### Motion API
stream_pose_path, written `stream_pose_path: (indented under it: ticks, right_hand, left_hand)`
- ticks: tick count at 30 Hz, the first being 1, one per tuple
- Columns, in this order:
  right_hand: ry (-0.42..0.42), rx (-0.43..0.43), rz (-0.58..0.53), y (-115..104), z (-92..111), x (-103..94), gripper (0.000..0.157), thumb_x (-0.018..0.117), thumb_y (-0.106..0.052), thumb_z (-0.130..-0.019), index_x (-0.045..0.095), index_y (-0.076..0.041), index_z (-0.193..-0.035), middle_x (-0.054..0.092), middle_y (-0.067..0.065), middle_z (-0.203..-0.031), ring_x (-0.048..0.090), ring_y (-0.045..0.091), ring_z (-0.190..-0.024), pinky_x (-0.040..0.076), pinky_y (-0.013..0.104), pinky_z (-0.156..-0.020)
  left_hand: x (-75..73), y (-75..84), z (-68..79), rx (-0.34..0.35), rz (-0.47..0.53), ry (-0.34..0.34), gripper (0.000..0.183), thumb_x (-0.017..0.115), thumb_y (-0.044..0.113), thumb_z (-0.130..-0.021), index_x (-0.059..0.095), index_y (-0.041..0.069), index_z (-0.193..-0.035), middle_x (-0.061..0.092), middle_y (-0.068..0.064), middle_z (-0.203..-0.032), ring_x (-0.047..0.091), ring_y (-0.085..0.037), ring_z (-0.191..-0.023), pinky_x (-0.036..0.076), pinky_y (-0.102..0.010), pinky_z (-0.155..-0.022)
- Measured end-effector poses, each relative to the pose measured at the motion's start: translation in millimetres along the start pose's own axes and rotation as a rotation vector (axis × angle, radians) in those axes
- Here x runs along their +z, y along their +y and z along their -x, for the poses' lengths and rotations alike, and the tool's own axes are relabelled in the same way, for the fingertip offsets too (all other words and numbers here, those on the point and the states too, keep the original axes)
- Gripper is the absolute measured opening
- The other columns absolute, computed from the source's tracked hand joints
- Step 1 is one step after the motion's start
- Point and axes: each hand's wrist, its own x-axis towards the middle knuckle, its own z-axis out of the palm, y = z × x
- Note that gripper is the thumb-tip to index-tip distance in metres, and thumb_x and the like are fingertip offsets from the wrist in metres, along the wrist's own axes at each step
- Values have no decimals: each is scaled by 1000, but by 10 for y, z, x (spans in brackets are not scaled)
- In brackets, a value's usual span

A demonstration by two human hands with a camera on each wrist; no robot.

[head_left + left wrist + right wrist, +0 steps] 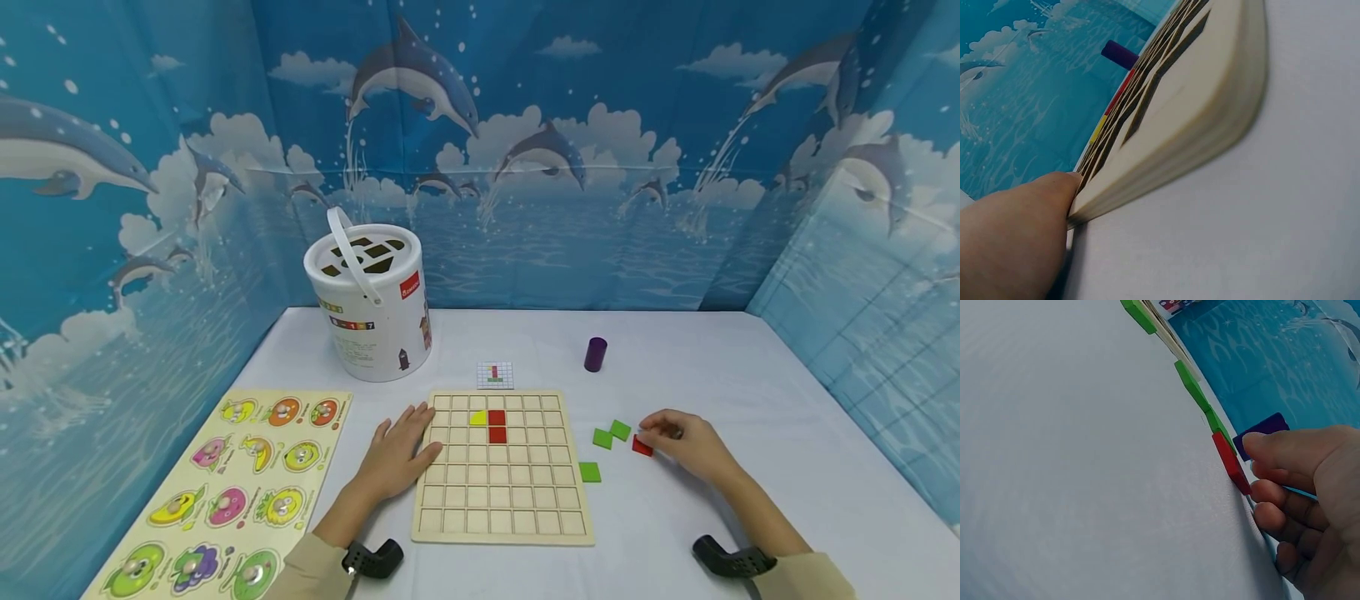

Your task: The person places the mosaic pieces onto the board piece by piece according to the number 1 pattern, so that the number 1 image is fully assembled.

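A square wooden grid board lies on the table, with a yellow tile and two red tiles set in its upper cells. My left hand rests at the board's left edge, fingers extended and thumb against the rim. To the right of the board, my right hand hovers over a loose red tile. In the right wrist view its thumb and bent fingers are right beside that red tile, which lies on the cloth. Close by lie several green tiles.
A small printed pattern card lies behind the board. A purple cylinder stands farther back on the right. At back left is a white bucket with a shape-sorter lid, and a fruit puzzle board covers the left side.
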Motion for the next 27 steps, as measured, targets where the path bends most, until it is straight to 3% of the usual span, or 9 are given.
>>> stream_pose_path:
  ticks: [9,27]
  right_hand:
    - [-7,-12,25,25,5,27,32,77,-30,-85,70,-5,-102,57,0,-81,48,16,-76,40,24,-61]
    - [-5,-42,48,52,2,60,27,81,-20,-80,68,-5,-99,52,1,-80,46,17,-75,39,24,-60]
  left_hand:
    - [-1,1,-4,-13,-1,-15,63,52,42,-98,41,5,-148,37,-12,-154,27,-31,-144,13,-60,-112]
    - [-10,8,-1,-15,-12,-19,62,52,41,-98,41,6,-148,37,-12,-153,28,-31,-144,14,-60,-112]
